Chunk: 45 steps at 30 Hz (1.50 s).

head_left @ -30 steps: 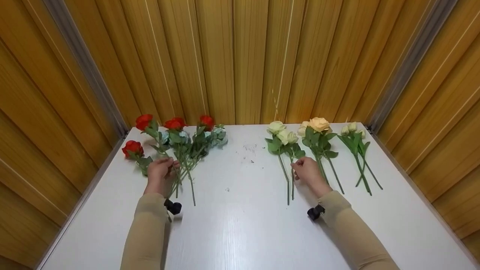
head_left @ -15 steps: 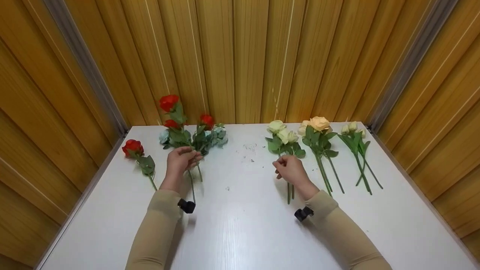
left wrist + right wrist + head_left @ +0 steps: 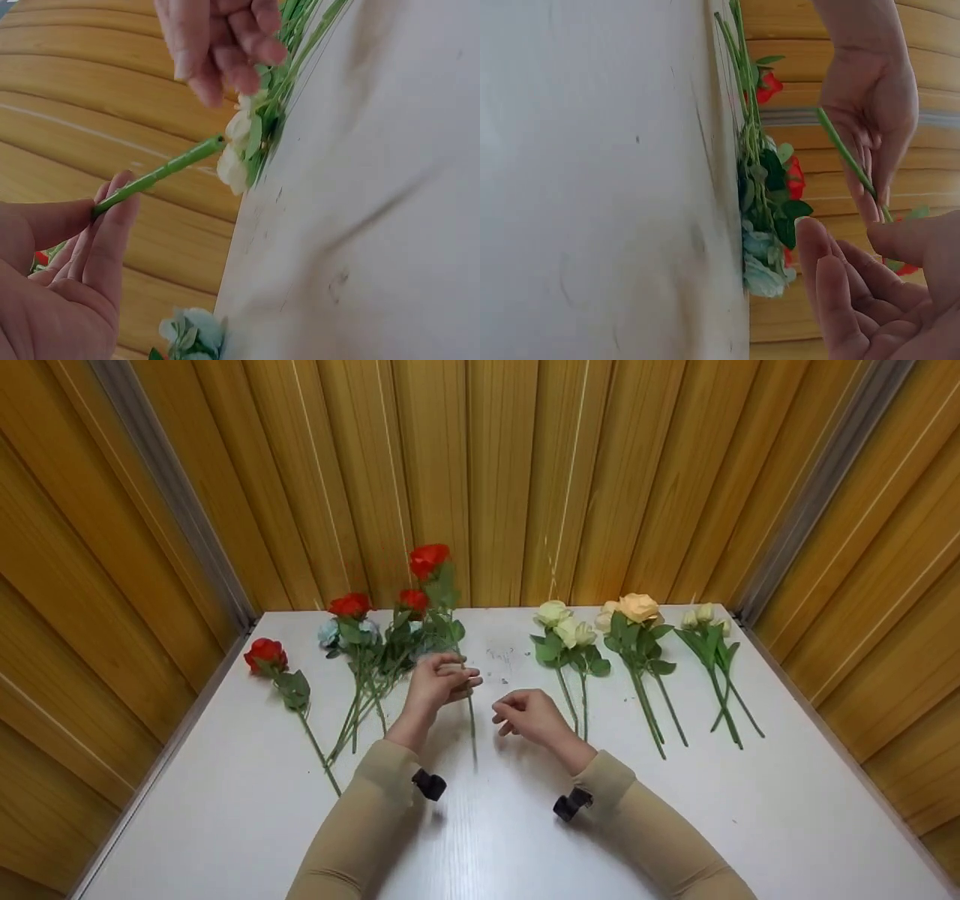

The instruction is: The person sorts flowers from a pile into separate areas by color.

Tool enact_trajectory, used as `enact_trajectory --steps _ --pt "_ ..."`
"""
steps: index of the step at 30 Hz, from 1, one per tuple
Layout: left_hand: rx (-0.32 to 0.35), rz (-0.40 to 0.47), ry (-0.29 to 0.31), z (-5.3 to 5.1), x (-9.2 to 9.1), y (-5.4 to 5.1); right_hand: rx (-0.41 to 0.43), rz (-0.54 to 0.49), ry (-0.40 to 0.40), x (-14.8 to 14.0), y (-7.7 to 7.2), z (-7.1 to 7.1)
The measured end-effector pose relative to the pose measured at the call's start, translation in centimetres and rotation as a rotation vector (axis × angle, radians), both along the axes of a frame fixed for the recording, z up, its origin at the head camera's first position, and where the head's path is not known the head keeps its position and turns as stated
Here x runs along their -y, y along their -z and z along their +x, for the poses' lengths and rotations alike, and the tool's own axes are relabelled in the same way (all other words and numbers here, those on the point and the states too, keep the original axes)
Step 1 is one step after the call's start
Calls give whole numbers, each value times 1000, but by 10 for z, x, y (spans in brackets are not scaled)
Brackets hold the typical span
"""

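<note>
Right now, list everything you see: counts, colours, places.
Table: one, white, foreground.
Raised rose: one, red, above table.
Other roses: three, red, left side.
Blue flowers: several, pale blue, left.
Pale roses: at least two, greenish white, mid-right.
Peach roses: at least two, peach, right.
Tulips: several, whitish, far right.
Walls: three, brown, back and sides.
Posts: two, grey, corners.
Wrist cameras: two, black, at cuffs.
Sleeves: two, tan, foreground.
Left hand: one, centre, pinching raised rose.
Right hand: one, centre, holding nothing.

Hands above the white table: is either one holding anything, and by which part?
The left hand pinches a red rose by its green stem, partway along. The right hand holds nothing.
</note>
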<state>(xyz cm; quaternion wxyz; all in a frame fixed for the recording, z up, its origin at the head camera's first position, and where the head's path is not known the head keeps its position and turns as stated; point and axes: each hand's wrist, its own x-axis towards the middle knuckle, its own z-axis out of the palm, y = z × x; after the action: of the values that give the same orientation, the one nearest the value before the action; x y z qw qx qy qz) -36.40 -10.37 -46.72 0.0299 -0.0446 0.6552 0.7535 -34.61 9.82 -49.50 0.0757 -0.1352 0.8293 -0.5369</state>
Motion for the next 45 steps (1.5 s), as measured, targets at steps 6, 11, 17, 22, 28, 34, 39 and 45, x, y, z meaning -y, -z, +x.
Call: enact_trajectory --steps 6,11,17,22,28,34,39,45 --pt "-17 -49 59 2 -26 7 27 -89 -40 16 10 6" --pt "-14 -102 68 3 -30 13 11 -97 6 19 12 7" --pt "-6 -173 109 1 -23 18 -13 -54 -16 18 12 4" --pt "-3 -308 47 -7 -1 24 38 -72 -15 14 14 -4" --pt "-30 -660 -156 -16 49 29 108 -29 38 2 21 -15" --pt "-21 -1033 -156 -27 89 29 180 31 106 -6 25 -20" --pt "31 -1249 -87 -35 104 32 186 61 132 -9 27 -27" --pt "53 -1288 -81 -34 118 41 204 108 150 -14 29 -33"
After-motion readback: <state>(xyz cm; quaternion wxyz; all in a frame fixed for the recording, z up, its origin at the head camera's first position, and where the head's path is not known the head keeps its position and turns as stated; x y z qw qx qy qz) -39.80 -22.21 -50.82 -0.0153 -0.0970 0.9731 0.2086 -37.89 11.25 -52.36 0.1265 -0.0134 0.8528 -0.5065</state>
